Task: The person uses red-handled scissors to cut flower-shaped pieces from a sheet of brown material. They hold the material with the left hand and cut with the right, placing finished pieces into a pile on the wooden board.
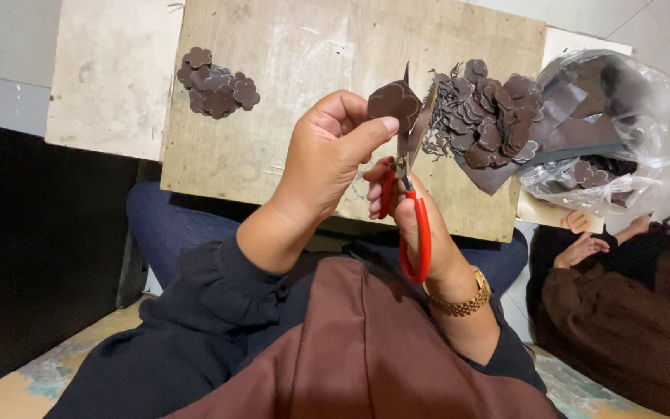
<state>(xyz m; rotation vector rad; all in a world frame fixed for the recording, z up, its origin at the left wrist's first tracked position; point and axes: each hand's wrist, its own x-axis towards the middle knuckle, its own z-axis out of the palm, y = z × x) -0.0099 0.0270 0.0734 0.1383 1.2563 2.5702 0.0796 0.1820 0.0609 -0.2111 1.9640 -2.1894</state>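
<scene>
— Starting at the far left corner of the wooden surface (273,70), what lies there?

— A small heap of finished brown flower-shaped cutouts (217,82), well apart from both hands.

— And the left hand (327,159)?

— It is raised over the middle of the surface, near its front edge, thumb and fingers pinched shut on a brown scalloped piece (395,102). The piece stands upright, touching the blades.

— The right hand (420,225)?

— Just beside the left, below it. Its fingers are closed through the red loops of a pair of scissors (411,194), blades pointing up and slightly parted around the edge of the piece. A gold bracelet (459,299) sits on that wrist.

— Further right?

— A larger pile of brown cutouts and curly trimmings (486,116) near the right edge of the surface, with a strip of brown sheet underneath. Past that edge, a clear plastic bag (630,132) holds more brown material.

— Anyone else?

— At the far right, another person's hands (583,248) in dark brown sleeves, low beside the surface. What they hold I cannot tell.
</scene>
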